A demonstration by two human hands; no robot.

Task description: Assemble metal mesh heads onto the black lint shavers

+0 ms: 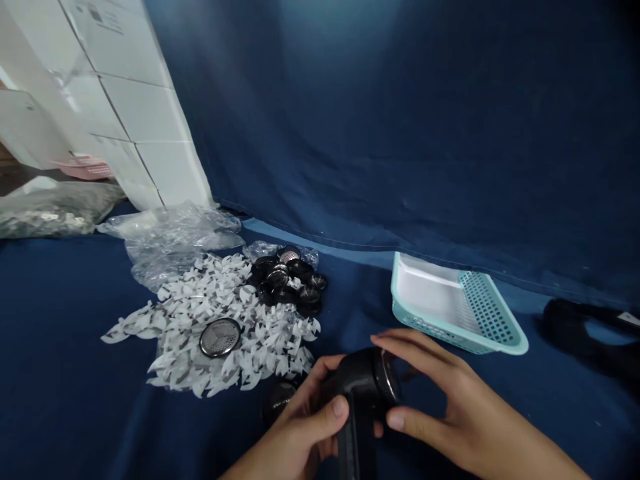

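Note:
A black fabric shaver (360, 393) with a round, shiny-rimmed head is held up low in the middle of the view. My left hand (315, 417) wraps round its neck and handle, thumb on the near side. At the head, my right hand (445, 393) curves its fingers over the top and its thumb under the rim; the mesh face is turned away to the right. Below and left of my left hand lies another dark round part (280, 400), partly hidden. Beyond it spreads a heap of small white blade pieces (200, 367), with one round metal mesh cap (220, 337) on top.
Several black mesh caps (287, 280) are piled behind the heap, beside clear plastic bags (175, 233). A turquoise basket (515, 343) stands at right, with a black object (570, 333) farther right. A filled bag (60, 207) lies far left. Blue cloth (425, 133) hangs behind.

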